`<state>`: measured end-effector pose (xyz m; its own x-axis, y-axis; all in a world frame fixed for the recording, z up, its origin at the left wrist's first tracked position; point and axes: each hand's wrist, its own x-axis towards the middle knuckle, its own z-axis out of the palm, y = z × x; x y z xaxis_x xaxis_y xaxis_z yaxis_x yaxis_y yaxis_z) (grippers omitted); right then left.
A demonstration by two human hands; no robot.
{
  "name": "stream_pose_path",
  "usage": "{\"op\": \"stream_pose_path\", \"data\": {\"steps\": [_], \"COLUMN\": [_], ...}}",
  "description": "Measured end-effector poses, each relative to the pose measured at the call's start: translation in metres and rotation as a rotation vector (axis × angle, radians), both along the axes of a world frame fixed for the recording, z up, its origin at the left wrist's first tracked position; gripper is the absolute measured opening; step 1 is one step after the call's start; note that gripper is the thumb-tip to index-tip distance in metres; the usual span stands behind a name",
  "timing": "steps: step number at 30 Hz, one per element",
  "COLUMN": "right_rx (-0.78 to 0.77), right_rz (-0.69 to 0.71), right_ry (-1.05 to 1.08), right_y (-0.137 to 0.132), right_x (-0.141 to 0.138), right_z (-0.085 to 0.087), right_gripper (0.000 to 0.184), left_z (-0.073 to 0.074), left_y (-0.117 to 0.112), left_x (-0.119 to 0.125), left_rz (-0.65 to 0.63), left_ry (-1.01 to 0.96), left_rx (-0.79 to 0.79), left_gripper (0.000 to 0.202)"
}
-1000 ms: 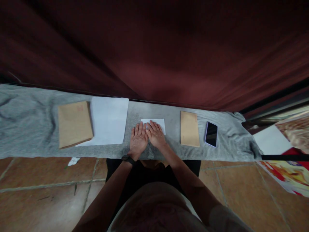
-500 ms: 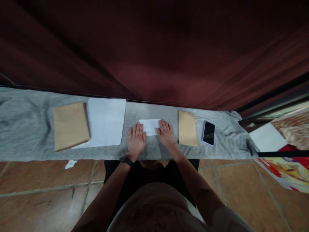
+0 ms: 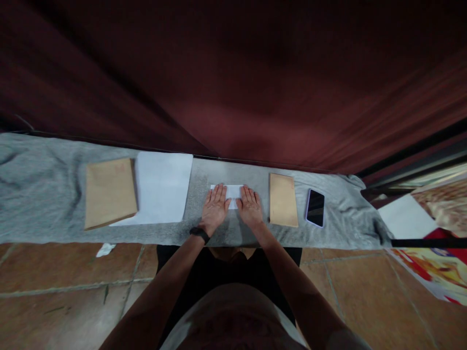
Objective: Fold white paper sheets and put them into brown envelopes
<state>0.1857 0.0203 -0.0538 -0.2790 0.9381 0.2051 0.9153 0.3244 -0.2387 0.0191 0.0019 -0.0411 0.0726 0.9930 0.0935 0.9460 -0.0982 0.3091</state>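
A small white folded paper (image 3: 233, 192) lies on the grey cloth in front of me, partly covered by my hands. My left hand (image 3: 215, 208) rests flat over its left part, fingers stretched out and palm down. On the paper's right edge lies my right hand (image 3: 250, 206), also flat with fingers extended. The thumbs are a short gap apart, with white paper showing between them. Neither hand grips anything. To the right of my right hand is a narrow brown envelope (image 3: 283, 200).
White sheets (image 3: 164, 187) lie to the left, partly under a stack of large brown envelopes (image 3: 109, 194). A phone (image 3: 315, 208) is at the right. The grey cloth (image 3: 44, 194) covers a narrow surface beside a dark red curtain (image 3: 233, 97). Printed packaging (image 3: 438, 265) stands at far right.
My left hand has moved right, onto the white paper, and now covers its left part. My right hand stays about where it was on the paper's right edge.
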Motion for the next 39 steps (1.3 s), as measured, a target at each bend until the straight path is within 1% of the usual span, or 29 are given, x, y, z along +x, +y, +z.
{"op": "stream_pose_path", "data": {"steps": [3,5,8,11,13,17,19,21,23,25,31,35,37,39], "right_rx": [-0.004,-0.005,-0.001,0.004,0.005,-0.022,-0.037,-0.045,-0.051,-0.06,-0.121,-0.204,-0.218,-0.206], "right_rz": [-0.004,-0.003,-0.013,-0.034,0.015,0.229,0.268,0.263,0.261,0.277,0.358,0.405,0.424,0.434], "right_ry": [-0.006,-0.003,0.003,0.014,0.022,0.025,0.022,0.018,0.005,-0.023,-0.159,-0.231,-0.234,-0.215], "right_y": [0.0,0.001,0.001,-0.002,-0.008,-0.023,-0.028,-0.03,-0.03,-0.03,-0.032,-0.025,-0.019,-0.012], "right_x": [0.0,0.0,0.001,-0.005,-0.014,-0.038,-0.044,-0.044,-0.036,-0.023,0.032,0.064,0.068,0.06], "right_z": [-0.003,-0.003,-0.002,0.003,0.005,0.004,0.002,0.001,0.002,0.003,0.01,0.02,0.028,0.033], "right_gripper": [0.058,0.057,0.058,0.058,0.056,0.054,0.056,0.058,0.06,0.063,0.067,0.066,0.065,0.063], "left_z": [-0.004,-0.004,-0.003,-0.001,-0.001,-0.004,-0.005,-0.004,-0.003,-0.001,-0.002,-0.003,-0.002,-0.001], "left_y": [-0.013,-0.021,-0.028,-0.029,-0.029,-0.028,-0.028,-0.028,-0.029,-0.03,-0.03,-0.029,-0.028,-0.028], "left_x": [-0.022,-0.031,-0.035,-0.034,-0.034,-0.035,-0.036,-0.036,-0.036,-0.036,-0.035,-0.035,-0.036,-0.036], "left_rz": [0.08,0.115,0.14,0.146,0.141,0.129,0.126,0.122,0.119,0.111,0.101,0.105,0.111,0.113], "left_ry": [0.019,0.036,0.055,0.07,0.081,0.097,0.105,0.112,0.116,0.122,0.121,0.111,0.11,0.114], "left_rx": [0.012,0.017,0.016,0.012,0.018,0.026,0.023,0.024,0.03,0.041,0.061,0.046,0.03,0.02], "left_gripper": [0.065,0.065,0.065,0.065,0.064,0.064,0.064,0.064,0.064,0.062,0.058,0.058,0.058,0.058]}}
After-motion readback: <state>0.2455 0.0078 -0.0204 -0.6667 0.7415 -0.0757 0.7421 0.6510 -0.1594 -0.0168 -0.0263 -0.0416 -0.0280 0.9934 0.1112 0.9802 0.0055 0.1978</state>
